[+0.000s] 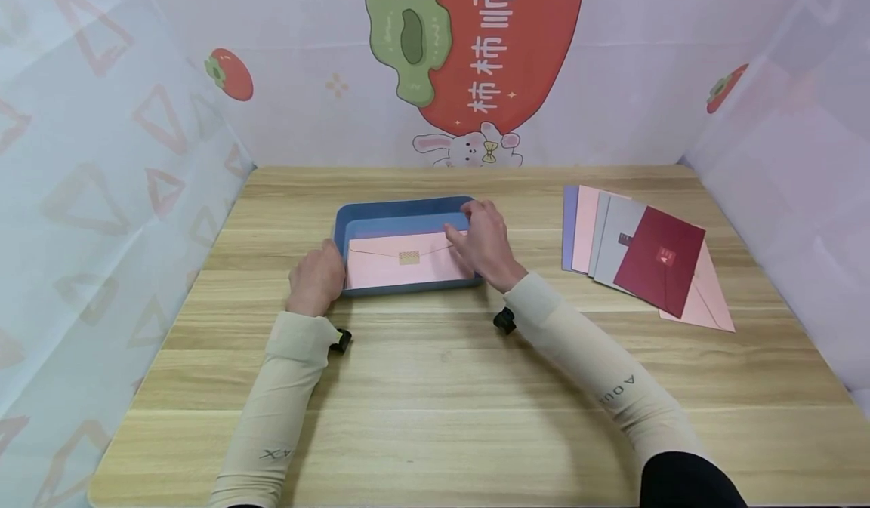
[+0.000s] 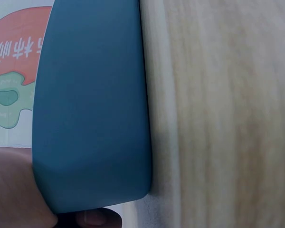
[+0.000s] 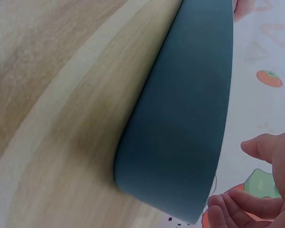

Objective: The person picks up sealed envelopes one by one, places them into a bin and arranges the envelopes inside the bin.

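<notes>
A blue rectangular tray (image 1: 401,208) lies on the table with a pink envelope (image 1: 381,266) in it. The envelope has a gold patterned patch at its middle, and a lilac strip shows behind its top edge. My left hand (image 1: 316,278) grips the tray's left end; in the left wrist view, fingers (image 2: 92,217) show beside the tray's blue wall. Over the right end is my right hand (image 1: 488,244), its thumb above the envelope and apart from the other fingers. In the right wrist view, the fingertips (image 3: 218,209) are close to the tray corner; contact is unclear.
On the right of the wooden table (image 1: 421,402), several envelopes overlap in a fan, with a dark red envelope (image 1: 662,259) on top. A printed cloth backdrop (image 1: 306,123) stands behind the table and along both sides.
</notes>
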Tool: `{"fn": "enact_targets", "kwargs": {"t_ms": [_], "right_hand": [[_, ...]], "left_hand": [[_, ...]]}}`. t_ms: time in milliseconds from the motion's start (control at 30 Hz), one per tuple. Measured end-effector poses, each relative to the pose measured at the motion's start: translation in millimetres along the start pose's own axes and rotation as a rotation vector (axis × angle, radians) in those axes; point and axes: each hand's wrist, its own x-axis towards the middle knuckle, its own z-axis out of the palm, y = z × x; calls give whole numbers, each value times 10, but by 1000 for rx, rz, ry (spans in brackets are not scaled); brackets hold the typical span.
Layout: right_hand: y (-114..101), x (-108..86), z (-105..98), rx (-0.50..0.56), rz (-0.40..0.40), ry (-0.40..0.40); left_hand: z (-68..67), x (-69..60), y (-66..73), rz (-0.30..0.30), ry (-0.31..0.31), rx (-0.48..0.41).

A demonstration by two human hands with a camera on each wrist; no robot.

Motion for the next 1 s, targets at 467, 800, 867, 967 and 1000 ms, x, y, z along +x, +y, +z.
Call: {"fn": "enact_targets", "kwargs": {"t_ms": [467,800,867,967,1000], "right_hand": [[79,-72,-196,0,-4,-11],[303,-135,-321,-64,-25,8],[347,-148,-352,-62,-18,11],[411,-168,-404,-67,-20,26],[430,-175,-423,-72,-22,31]], "left_hand": [[-19,-1,-12,-8,-8,1],[-7,6,-3,-13,-9,-17],[0,9,-6,-12,-6,-16],[6,12,-8,-9,-2,-17],[7,13,-10,-8,-1,-18]]}}
